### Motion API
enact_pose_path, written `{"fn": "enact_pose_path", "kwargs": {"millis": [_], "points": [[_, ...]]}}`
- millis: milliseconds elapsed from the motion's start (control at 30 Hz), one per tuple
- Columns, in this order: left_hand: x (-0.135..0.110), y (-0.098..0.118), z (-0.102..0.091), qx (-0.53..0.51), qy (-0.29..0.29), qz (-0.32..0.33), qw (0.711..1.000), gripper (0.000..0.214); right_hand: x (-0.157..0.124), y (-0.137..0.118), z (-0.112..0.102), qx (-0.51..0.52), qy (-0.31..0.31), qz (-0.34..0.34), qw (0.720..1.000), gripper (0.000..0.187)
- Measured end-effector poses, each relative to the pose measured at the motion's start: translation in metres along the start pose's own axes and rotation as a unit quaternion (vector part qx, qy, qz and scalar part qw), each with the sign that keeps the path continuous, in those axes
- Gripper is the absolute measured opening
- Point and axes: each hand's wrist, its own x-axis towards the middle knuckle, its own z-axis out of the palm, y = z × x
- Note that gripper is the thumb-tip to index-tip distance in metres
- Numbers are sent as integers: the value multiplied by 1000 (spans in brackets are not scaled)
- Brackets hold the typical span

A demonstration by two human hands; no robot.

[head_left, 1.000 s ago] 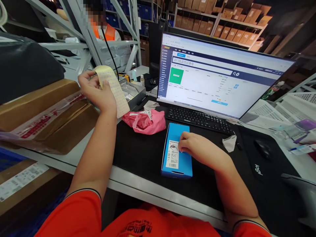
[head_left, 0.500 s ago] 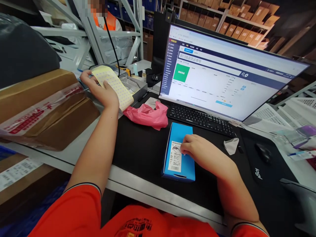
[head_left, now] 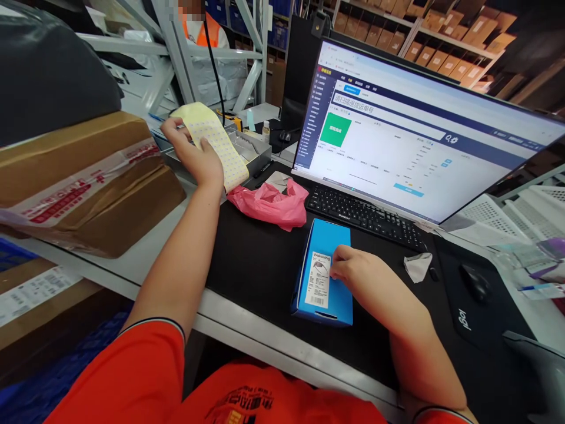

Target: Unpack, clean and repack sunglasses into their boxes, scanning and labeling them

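Observation:
My left hand (head_left: 198, 154) holds a long yellow sheet of small stickers (head_left: 216, 141), raised over an open grey box (head_left: 260, 154) at the back left. The fingers wrap its left edge and the thumb lies across its face. My right hand (head_left: 359, 268) rests on a blue carton (head_left: 329, 235) lying flat on the black desk mat. Its fingers are curled together at the right edge of the carton's white label (head_left: 318, 288), which carries a picture of glasses. Whatever the fingertips may pinch is hidden.
A crumpled pink plastic bag (head_left: 276, 206) lies behind the carton, beside the keyboard (head_left: 366, 215). The monitor (head_left: 388, 135) stands behind. At right are a crumpled white paper (head_left: 417, 267) and a mouse (head_left: 474, 282). A taped brown carton (head_left: 83, 194) sits at left. Another person (head_left: 205, 30) is beyond the frame.
The camera view has turned slightly, so most things sit a little further right in the picture. Both hands keep nearly the same places on the sticker sheet and the blue carton.

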Motion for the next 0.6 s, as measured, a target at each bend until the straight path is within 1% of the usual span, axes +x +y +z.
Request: {"fn": "enact_pose_path", "kwargs": {"millis": [100, 233, 300, 367, 467, 533, 600], "points": [[-1, 4, -2, -5, -13, -5, 1000, 59, 1, -3, -1, -5, -14, -3, 1000, 24], [-2, 3, -4, 0, -15, 10, 1000, 55, 6, -2, 1, -1, -1, 2, 1000, 21], [-1, 0, -4, -6, 0, 23, 1000, 53, 11, 6, 3, 58, 8, -5, 998, 18], [-1, -3, -5, -18, 23, 32, 999, 52, 17, 21, 5, 156, 9, -37, 987, 19], [0, -2, -8, -32, 52, 48, 997, 50, 24, 47, 11, 268, -9, -78, 960, 40], [3, -1, -8, -27, 66, 75, 995, 46, 28, 59, 16, 295, -21, -76, 952, 54], [11, -1, -7, -5, 78, 121, 990, 37, 30, 64, 19, 301, -30, -71, 950, 61]]}}
